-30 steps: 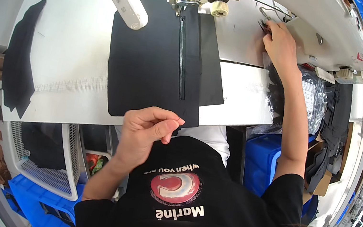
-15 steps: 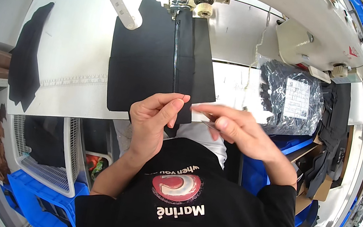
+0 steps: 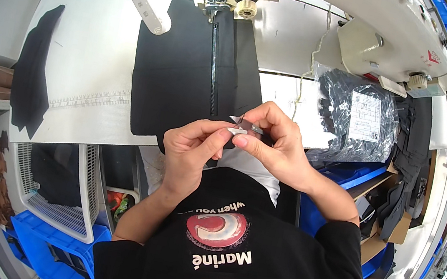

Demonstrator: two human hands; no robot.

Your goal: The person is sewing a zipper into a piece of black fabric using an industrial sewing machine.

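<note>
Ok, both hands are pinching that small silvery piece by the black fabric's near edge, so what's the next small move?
Probably ease the small silvery piece onto the zipper's near end: the left hand and right hand pinch it just beside that end on the black fabric.

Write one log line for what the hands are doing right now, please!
left hand: pinching small white tag | right hand: pinching small dark clip piece | black zippered fabric panel: flat under white sewing machine

Garment workshop, industrial sewing machine (image 3: 317, 12), black fabric panel (image 3: 187, 73), blue bins (image 3: 47, 243)
</note>
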